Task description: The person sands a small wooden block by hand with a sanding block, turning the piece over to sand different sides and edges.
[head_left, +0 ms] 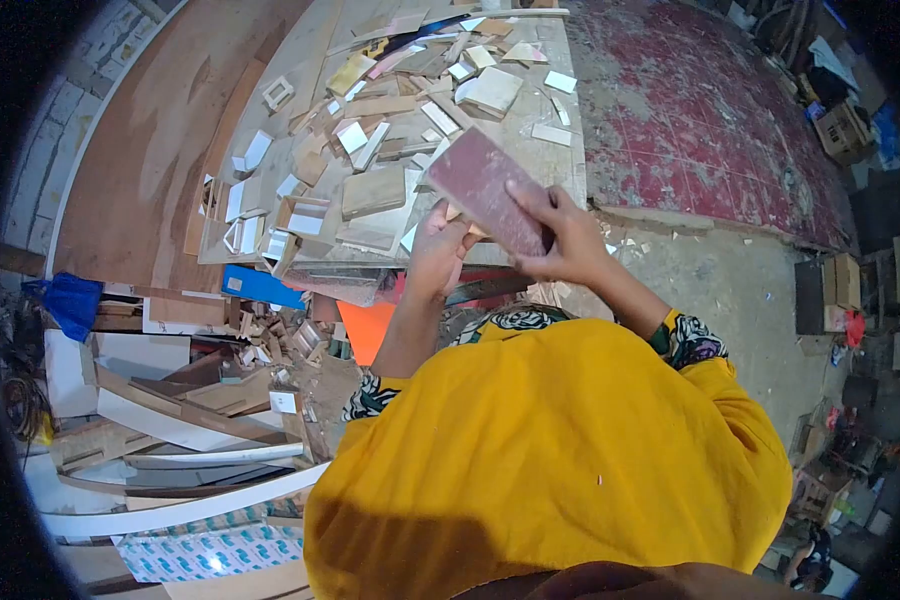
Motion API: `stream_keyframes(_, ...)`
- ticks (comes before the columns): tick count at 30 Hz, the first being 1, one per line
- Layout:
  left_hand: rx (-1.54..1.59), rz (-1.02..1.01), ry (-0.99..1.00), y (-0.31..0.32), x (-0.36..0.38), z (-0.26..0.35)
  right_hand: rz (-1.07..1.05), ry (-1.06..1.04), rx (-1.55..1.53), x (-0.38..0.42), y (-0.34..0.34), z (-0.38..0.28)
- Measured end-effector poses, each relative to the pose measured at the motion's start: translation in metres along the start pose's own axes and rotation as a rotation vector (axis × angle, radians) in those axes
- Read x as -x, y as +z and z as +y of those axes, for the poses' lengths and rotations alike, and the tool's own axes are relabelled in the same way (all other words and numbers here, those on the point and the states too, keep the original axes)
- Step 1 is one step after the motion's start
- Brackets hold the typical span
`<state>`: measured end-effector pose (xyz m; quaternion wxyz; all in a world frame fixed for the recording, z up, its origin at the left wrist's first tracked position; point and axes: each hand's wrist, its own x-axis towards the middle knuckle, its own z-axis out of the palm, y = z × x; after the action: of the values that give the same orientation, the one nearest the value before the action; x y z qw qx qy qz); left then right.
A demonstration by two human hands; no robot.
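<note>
step: I'm sanding | right hand (568,238) fingers pinching sandpaper sheet (490,190) | left hand (438,250) curled around small wood piece (458,213) beneath | next: firm, even strokes

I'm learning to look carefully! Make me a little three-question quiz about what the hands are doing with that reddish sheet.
1. True or false: the right hand grips the reddish sheet at its lower end.
2. Which is nearer the small wood piece under the sheet: A) left hand, B) right hand?
3. Fill in: beyond the hands, the worktable is covered with wood ____.

Key: 1 true. 2 A. 3 offcuts.
</note>
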<state>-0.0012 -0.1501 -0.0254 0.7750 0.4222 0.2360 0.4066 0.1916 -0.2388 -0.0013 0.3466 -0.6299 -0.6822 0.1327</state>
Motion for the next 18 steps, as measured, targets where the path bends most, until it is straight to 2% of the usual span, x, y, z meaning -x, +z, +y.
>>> stream_keyframes(3,0.041,0.002,-0.009,0.007,0.004,0.006,0.074,0.042,-0.034,-0.01,-0.003,0.007)
stream_keyframes(6,0.043,0.002,0.003,0.009,0.006,0.013,0.069,-0.115,-0.052,-0.006,-0.005,-0.007)
stream_keyframes(9,0.064,0.028,0.037,0.011,0.009,0.011,0.036,-0.077,0.0,-0.015,-0.015,0.002)
stream_keyframes(11,0.088,0.009,0.021,0.01,0.006,0.011,0.098,-0.038,-0.005,-0.017,-0.01,0.0)
stream_keyframes(13,0.066,-0.005,0.026,0.008,0.005,0.016,0.075,-0.107,0.016,-0.013,-0.009,-0.009)
stream_keyframes(14,0.042,-0.014,0.027,0.007,0.005,0.018,0.124,-0.215,0.004,-0.012,-0.006,-0.006)
stream_keyframes(17,0.056,0.024,0.036,0.013,0.008,0.016,0.085,-0.176,0.062,-0.021,-0.016,0.002)
stream_keyframes(18,0.055,0.022,0.032,0.012,0.007,0.016,0.069,-0.051,0.034,-0.024,-0.02,-0.001)
